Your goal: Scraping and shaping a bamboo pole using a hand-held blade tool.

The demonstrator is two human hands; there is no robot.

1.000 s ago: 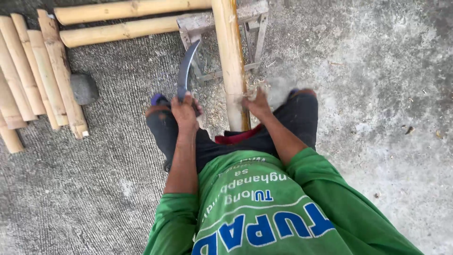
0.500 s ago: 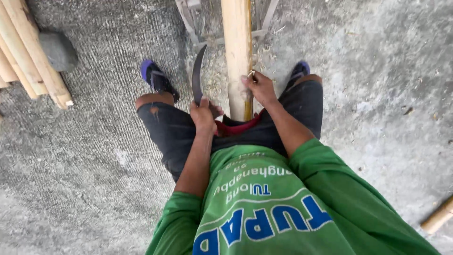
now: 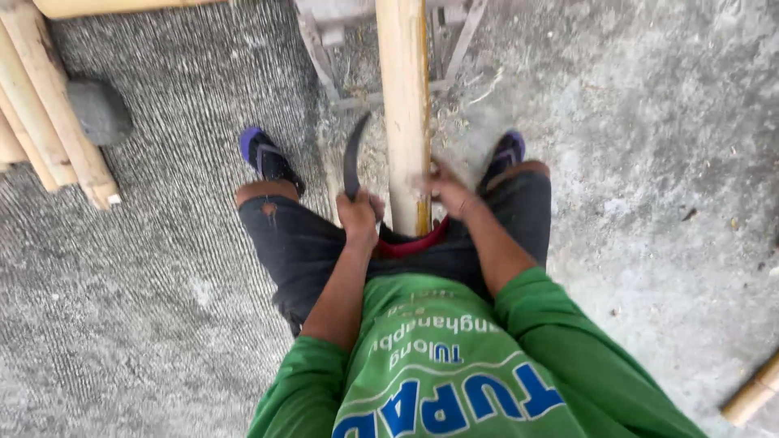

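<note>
bamboo pole (image 3: 403,113) between the feet, curved blade (image 3: 352,158) just left of it, bamboo stack (image 3: 45,122) far left

Open concrete floor (image 3: 649,162) right of the bamboo pole (image 3: 403,105), metal stand (image 3: 324,49) blocking ahead, stacked bamboo poles (image 3: 49,122) and stone (image 3: 99,109) crowding far left

A pale bamboo pole (image 3: 403,105) runs away between the knees, a dark curved blade (image 3: 352,158), seemingly bare, just left of it.

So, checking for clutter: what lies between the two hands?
In the head view, only the bamboo pole stands between the left hand, holding a curved blade, and the right hand.
</note>
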